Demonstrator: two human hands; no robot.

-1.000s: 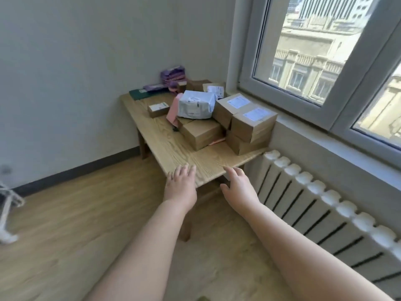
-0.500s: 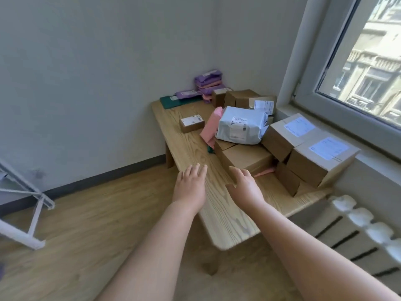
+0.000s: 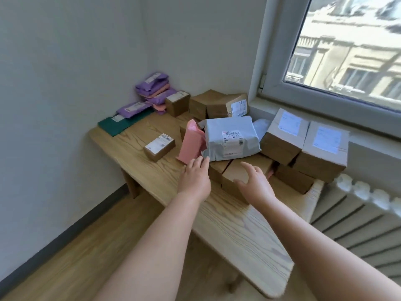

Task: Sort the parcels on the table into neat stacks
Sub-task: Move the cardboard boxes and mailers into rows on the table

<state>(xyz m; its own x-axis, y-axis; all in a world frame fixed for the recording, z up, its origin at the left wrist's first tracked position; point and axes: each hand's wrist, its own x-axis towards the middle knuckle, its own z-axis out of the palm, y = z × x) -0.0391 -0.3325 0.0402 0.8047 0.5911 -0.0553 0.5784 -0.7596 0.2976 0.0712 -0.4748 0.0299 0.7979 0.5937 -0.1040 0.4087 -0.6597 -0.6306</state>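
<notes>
Wooden table (image 3: 238, 224) is sitting in the corner of a pale-walled room, right under the window (image 3: 347, 51) with a radiator (image 3: 358, 213) running along beside it. Parcels are lying all over the far half, so yeah, pretty messy.

Both arms are reaching in over the near end. The left hand (image 3: 195, 179) is stretching forward with its fingers straight and together, holding nothing. The tips are sitting right at the bottom edge of the pink mailer (image 3: 192, 144) and the corner of the grey poly bag (image 3: 230, 137); can't tell if they're actually touching. The right hand (image 3: 256, 185) is hovering over the front brown box (image 3: 243, 170), fingers spread and loosely bent, gripping nothing either.

That pink mailer is leaning up against the grey poly bag, which is resting on top of the brown boxes in the middle. A small labelled box (image 3: 159, 146) is sitting by itself just left of the pink one. Two big labelled boxes (image 3: 284, 135) are tilting on top of another box (image 3: 293, 181) over by the windowsill. At the back, purple mailers (image 3: 154, 90) are piling up in the corner, next to a green flat parcel (image 3: 121, 124) and a few more back boxes (image 3: 225, 105).
</notes>
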